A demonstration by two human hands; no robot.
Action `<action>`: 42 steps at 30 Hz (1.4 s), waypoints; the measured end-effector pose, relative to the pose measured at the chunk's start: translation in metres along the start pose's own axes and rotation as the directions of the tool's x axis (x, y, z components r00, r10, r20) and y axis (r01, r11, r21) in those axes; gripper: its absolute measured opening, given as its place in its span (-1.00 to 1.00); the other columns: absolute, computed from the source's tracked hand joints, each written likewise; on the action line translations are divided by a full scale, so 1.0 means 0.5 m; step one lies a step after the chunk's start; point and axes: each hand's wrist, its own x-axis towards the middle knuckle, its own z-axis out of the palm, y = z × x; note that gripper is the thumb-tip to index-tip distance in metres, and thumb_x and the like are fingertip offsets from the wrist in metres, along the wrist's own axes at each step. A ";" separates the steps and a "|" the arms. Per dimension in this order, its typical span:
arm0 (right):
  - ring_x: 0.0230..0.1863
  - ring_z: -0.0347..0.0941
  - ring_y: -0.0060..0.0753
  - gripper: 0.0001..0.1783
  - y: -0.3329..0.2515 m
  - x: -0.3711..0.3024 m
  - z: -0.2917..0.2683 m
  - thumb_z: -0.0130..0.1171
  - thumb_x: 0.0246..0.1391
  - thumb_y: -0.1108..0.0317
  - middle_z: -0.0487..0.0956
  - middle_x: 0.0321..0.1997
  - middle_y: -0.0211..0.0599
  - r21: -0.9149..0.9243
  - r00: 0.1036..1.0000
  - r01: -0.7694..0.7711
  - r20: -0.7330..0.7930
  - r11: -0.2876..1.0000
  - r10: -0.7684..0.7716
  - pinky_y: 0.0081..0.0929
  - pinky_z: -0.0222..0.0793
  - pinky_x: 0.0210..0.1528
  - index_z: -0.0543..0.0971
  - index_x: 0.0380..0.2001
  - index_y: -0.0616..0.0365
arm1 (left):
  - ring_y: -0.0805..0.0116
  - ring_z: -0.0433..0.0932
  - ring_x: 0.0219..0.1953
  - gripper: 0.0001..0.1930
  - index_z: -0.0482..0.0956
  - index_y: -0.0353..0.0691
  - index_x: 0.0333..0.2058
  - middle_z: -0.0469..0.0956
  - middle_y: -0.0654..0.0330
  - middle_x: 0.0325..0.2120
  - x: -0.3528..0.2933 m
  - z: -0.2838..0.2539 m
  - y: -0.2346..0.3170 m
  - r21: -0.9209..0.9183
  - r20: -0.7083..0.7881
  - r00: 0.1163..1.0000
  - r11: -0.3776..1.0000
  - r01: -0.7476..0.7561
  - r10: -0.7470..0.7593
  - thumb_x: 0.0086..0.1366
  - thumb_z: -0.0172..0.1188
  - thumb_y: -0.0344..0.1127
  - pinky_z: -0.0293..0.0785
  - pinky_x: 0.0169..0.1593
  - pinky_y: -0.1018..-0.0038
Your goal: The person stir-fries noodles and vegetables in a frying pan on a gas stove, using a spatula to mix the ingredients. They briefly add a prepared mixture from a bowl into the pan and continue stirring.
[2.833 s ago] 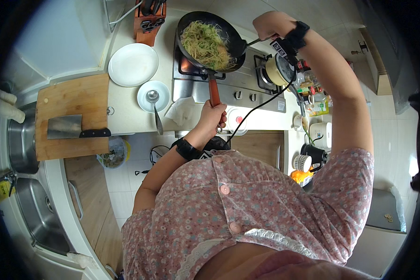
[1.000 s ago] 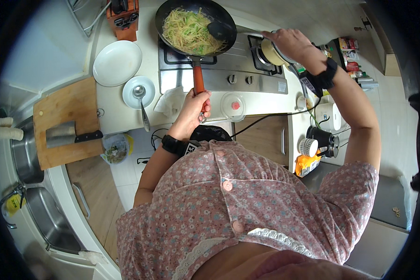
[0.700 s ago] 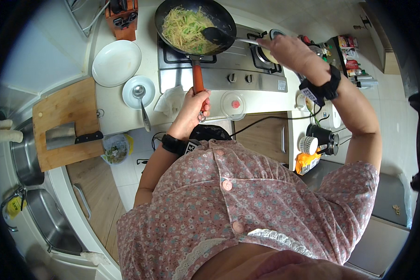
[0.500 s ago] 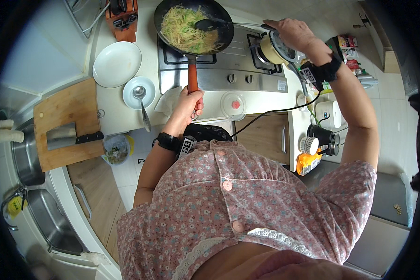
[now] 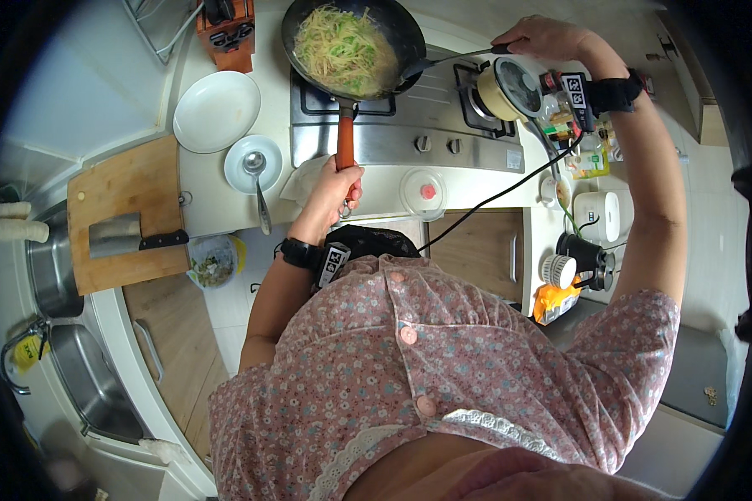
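My left hand (image 5: 337,185) is closed round the reddish-brown handle of a black wok (image 5: 409,42), which sits over the left burner. In the wok lies a heap of pale shreds mixed with green strips (image 5: 342,46); its exact kind I cannot make out. My right hand (image 5: 543,38) grips the far end of a spatula (image 5: 464,56) with a dark blade and a slim shaft. The blade rests at the right inner side of the wok, beside the food. Below the right hand stands a cream pot (image 5: 495,93) with a glass lid on the right burner.
Left of the steel stove (image 5: 393,138) are a white plate (image 5: 217,113), a bowl with a metal spoon (image 5: 252,163) and a knife block (image 5: 228,37). A cleaver (image 5: 125,238) lies on a cutting board (image 5: 83,200) near the sinks. A round clear lid (image 5: 424,195) sits at the counter's front.
My right hand has drawn the spatula rightward, so its blade has moved from the food's middle to the wok's right side. The left hand keeps its hold on the handle.
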 end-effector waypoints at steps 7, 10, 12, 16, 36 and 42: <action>-0.06 0.49 -0.03 -0.59 -0.104 0.068 -0.061 0.00 0.13 0.19 0.59 -0.06 -0.04 0.068 0.949 -0.085 0.309 0.994 0.060 -0.30 0.37 -0.03 0.55 -0.01 0.11 | 0.61 0.27 -0.70 -0.81 0.26 -0.16 -0.30 0.31 0.32 -0.62 -0.004 0.006 -0.004 0.054 -0.011 1.000 0.998 -0.020 0.020 0.21 0.11 -0.34 0.07 -0.75 0.64; -0.03 0.49 -0.05 -0.56 -0.122 0.077 -0.067 0.00 0.15 0.14 0.59 -0.04 -0.05 0.105 0.955 0.000 0.296 0.994 -0.032 -0.30 0.37 0.00 0.54 0.00 0.16 | 0.61 0.26 -0.71 -0.81 0.26 -0.16 -0.30 0.31 0.33 -0.61 -0.003 0.006 -0.003 0.060 -0.007 1.000 0.998 -0.018 0.018 0.21 0.10 -0.33 0.06 -0.76 0.64; -0.03 0.50 -0.08 -0.58 -0.114 0.077 -0.068 0.00 0.16 0.14 0.59 -0.04 -0.05 0.147 0.953 -0.020 0.300 0.989 -0.025 -0.30 0.37 0.00 0.55 -0.02 0.16 | 0.61 0.26 -0.71 -0.81 0.26 -0.16 -0.29 0.30 0.33 -0.62 -0.005 0.005 -0.002 0.054 -0.008 1.000 0.998 -0.015 0.016 0.21 0.10 -0.33 0.06 -0.76 0.64; -0.29 0.53 -0.18 -0.65 -0.091 0.078 -0.033 -0.02 0.21 0.27 0.61 -0.24 -0.12 0.124 0.937 -0.158 0.332 0.980 0.109 -0.37 0.43 -0.14 0.54 0.02 0.10 | 0.60 0.25 -0.71 -0.81 0.26 -0.17 -0.28 0.30 0.32 -0.61 -0.006 0.010 -0.003 0.051 -0.024 1.000 0.999 -0.005 0.006 0.21 0.10 -0.35 0.06 -0.76 0.63; -0.29 0.51 0.12 -0.61 -0.227 0.049 0.249 -0.06 0.23 0.22 0.57 -0.37 0.07 0.397 0.943 -0.111 -0.248 0.911 0.224 -0.12 0.44 -0.20 0.48 0.11 -0.16 | 0.58 0.26 -0.70 -0.81 0.28 -0.19 -0.28 0.32 0.30 -0.61 -0.001 0.005 0.008 -0.005 0.004 0.999 0.999 0.033 -0.033 0.19 0.11 -0.40 0.10 -0.74 0.60; -0.24 0.53 0.05 -0.59 -0.194 0.049 0.210 -0.07 0.22 0.23 0.60 -0.28 -0.01 0.187 0.946 -0.166 -0.246 0.968 0.210 -0.11 0.47 -0.15 0.46 0.13 -0.25 | 0.59 0.26 -0.70 -0.81 0.28 -0.19 -0.27 0.31 0.31 -0.61 -0.003 0.002 0.008 0.008 -0.015 1.000 1.000 0.023 -0.023 0.19 0.11 -0.40 0.09 -0.74 0.63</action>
